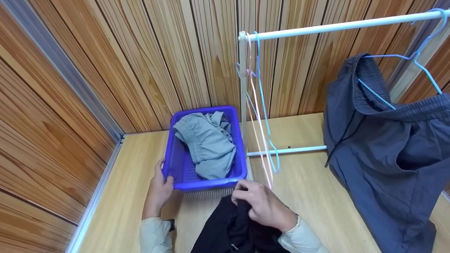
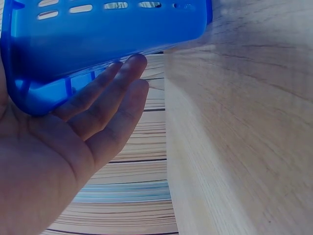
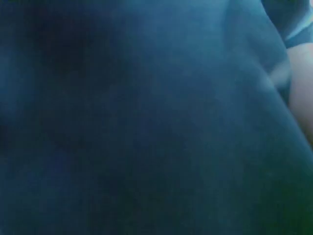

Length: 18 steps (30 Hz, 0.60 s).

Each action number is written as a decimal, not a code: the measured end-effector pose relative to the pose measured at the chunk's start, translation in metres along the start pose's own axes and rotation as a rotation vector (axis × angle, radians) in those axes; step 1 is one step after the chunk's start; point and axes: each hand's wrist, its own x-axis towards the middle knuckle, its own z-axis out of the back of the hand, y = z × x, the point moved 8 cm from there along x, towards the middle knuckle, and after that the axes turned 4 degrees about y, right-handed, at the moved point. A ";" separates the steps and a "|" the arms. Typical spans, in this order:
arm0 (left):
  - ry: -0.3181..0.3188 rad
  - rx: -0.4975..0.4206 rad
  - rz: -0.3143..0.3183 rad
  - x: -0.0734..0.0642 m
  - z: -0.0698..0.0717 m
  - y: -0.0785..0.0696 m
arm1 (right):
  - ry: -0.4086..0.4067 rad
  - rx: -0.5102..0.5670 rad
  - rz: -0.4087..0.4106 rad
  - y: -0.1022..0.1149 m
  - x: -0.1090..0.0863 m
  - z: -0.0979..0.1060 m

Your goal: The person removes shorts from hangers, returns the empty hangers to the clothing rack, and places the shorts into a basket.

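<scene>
My left hand (image 1: 161, 185) holds the purple-blue plastic basket (image 1: 207, 183) by its near left corner, thumb over the rim. In the left wrist view its fingers (image 2: 115, 100) lie along the outside of the basket wall. Inside the basket is a crumpled grey-green garment (image 1: 211, 144) with an elastic waistband. My right hand (image 1: 262, 203) grips a bunched black garment (image 1: 228, 225) just in front of the basket's near right corner. Dark cloth (image 3: 146, 122) fills most of the right wrist view, blurred, and the garment's lower part runs out of the head view.
Right of the basket stands a white clothes rack (image 1: 337, 26). Pink and blue hangers (image 1: 262, 98) hang at its left end. Dark grey drawstring trousers (image 1: 383, 147) hang on a blue hanger at the right. Wood-panelled walls (image 1: 197, 52) rise behind and left of the wooden surface (image 1: 116, 196).
</scene>
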 end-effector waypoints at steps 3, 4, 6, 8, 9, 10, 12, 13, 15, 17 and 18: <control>0.002 -0.005 0.004 -0.001 0.000 0.000 | -0.014 0.094 -0.020 -0.001 0.002 0.003; 0.001 -0.005 0.002 -0.001 0.000 -0.001 | -0.016 0.133 -0.030 -0.002 0.002 0.004; 0.003 -0.006 0.003 -0.001 -0.001 -0.001 | -0.024 0.209 -0.053 -0.003 0.004 0.005; 0.008 -0.008 0.005 -0.001 -0.001 0.000 | -0.037 0.268 -0.093 -0.004 0.005 0.006; 0.008 -0.007 0.005 -0.001 -0.001 0.000 | -0.044 0.286 -0.114 -0.005 0.005 0.006; 0.007 -0.007 0.007 -0.001 -0.001 0.000 | -0.051 0.302 -0.139 -0.006 0.006 0.006; 0.001 -0.003 0.004 0.000 0.000 0.001 | -0.066 0.330 -0.191 -0.008 0.007 0.006; 0.001 -0.004 0.004 0.000 0.000 0.001 | -0.080 0.340 -0.213 -0.009 0.007 0.007; -0.003 -0.003 0.002 0.000 0.000 0.001 | -0.113 0.378 -0.236 -0.009 0.008 0.007; -0.009 0.001 -0.009 0.000 0.000 0.001 | -0.150 0.426 -0.246 -0.009 0.010 0.008; -0.013 0.003 -0.016 0.000 0.000 0.000 | -0.169 0.447 -0.244 -0.009 0.011 0.009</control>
